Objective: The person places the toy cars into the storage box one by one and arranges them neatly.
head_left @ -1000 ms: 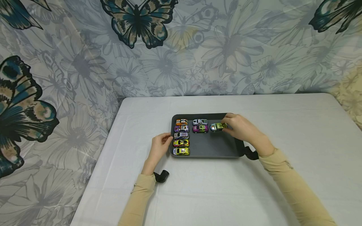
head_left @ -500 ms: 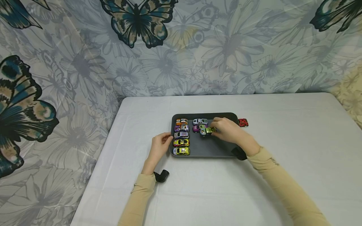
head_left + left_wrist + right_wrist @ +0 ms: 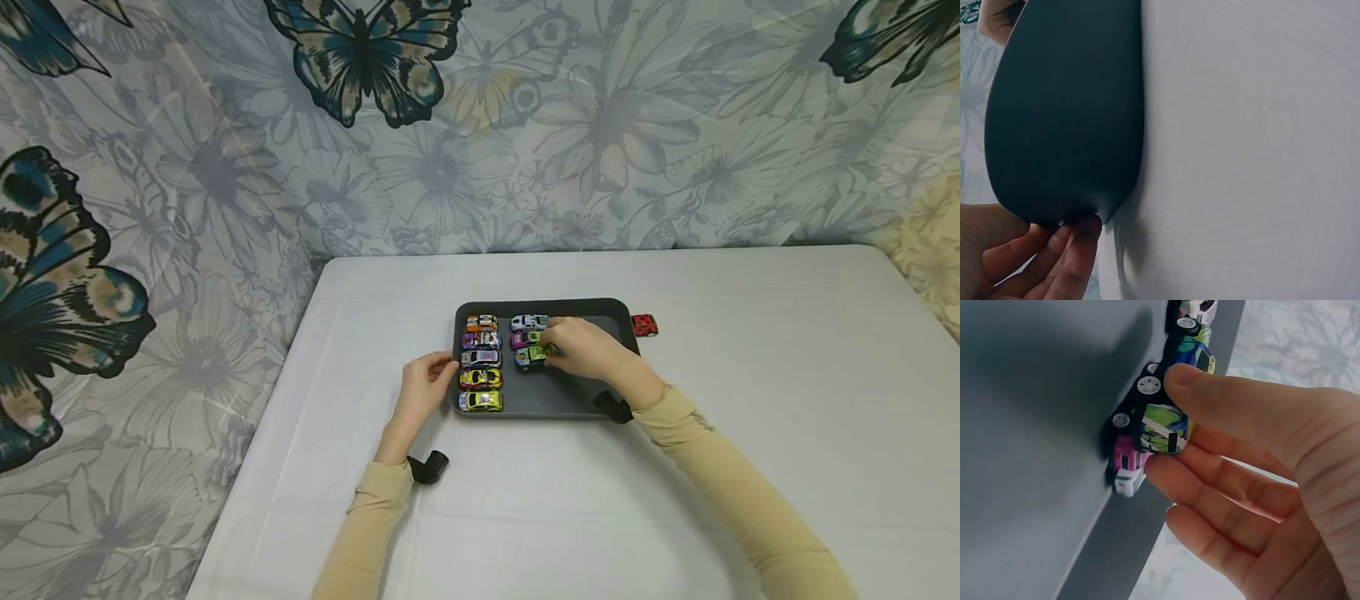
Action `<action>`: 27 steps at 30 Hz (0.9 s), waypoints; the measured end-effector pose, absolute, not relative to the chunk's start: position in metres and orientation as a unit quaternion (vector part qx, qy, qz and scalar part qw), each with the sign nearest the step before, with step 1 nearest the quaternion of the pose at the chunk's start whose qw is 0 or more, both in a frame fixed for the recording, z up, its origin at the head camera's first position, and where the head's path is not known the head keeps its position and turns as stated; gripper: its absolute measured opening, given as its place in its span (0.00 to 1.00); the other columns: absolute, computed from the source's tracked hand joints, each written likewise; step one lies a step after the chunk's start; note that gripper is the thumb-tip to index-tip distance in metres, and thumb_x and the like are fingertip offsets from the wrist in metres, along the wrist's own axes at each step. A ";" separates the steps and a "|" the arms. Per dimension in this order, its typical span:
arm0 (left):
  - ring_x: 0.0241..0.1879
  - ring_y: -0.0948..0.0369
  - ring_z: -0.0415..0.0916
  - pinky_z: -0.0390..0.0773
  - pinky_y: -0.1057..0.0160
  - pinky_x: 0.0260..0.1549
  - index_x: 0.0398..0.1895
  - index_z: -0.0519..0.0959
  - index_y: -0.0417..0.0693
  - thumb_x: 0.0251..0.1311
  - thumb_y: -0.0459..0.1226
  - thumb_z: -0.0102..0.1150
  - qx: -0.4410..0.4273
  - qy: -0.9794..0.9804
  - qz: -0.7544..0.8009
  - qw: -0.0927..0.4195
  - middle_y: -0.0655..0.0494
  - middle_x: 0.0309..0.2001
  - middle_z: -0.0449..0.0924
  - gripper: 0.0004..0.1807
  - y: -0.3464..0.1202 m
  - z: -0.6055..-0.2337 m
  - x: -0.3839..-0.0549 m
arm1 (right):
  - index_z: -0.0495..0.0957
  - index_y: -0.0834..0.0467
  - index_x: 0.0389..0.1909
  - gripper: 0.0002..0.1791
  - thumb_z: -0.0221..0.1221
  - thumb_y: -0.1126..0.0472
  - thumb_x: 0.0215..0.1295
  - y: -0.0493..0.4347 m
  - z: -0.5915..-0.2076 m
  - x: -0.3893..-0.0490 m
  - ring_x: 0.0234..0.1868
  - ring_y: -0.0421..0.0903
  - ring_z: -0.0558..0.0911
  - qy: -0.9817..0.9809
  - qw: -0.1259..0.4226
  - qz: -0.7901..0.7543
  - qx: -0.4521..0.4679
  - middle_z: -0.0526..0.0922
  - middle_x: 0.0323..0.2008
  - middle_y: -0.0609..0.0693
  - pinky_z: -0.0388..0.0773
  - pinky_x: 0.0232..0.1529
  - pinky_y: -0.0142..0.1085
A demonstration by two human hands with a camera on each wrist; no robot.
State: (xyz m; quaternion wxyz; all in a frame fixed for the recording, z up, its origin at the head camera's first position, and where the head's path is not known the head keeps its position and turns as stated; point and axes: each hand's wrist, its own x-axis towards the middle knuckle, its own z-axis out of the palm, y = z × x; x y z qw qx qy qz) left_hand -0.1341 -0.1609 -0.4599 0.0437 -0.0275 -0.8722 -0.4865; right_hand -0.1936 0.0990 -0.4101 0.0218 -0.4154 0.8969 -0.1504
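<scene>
My right hand (image 3: 585,346) pinches a green toy car (image 3: 530,358) between thumb and fingers, just in front of a purple-and-green toy car (image 3: 524,339) in the tray. In the right wrist view this green car (image 3: 1163,428) is tilted, with its white wheels showing and the thumb on its side. My left hand (image 3: 425,387) grips the left edge of the dark grey tray (image 3: 570,404). From the left wrist, the thumb and bent fingers meet at the tray's (image 3: 1066,125) end; its inside is hidden there.
Down the tray's left side runs a column of several toy cars, from an orange one (image 3: 482,322) to a yellow-green one (image 3: 481,402). A white toy car (image 3: 529,322) heads the second column. Outside the tray's right edge lies a red toy car (image 3: 644,325) on the white cloth.
My right hand has carried the green car left and slightly nearer, to in front of the purple one. The red car has come into sight. My left hand has stayed put.
</scene>
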 end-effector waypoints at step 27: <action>0.36 0.52 0.79 0.81 0.59 0.36 0.47 0.78 0.31 0.61 0.32 0.57 -0.024 -0.869 -0.492 0.044 0.41 0.38 0.81 0.14 -0.160 -0.460 -0.134 | 0.82 0.63 0.27 0.09 0.71 0.65 0.46 0.086 -0.411 -0.195 0.30 0.48 0.79 0.909 0.042 -0.122 -0.395 0.81 0.28 0.53 0.78 0.33 0.40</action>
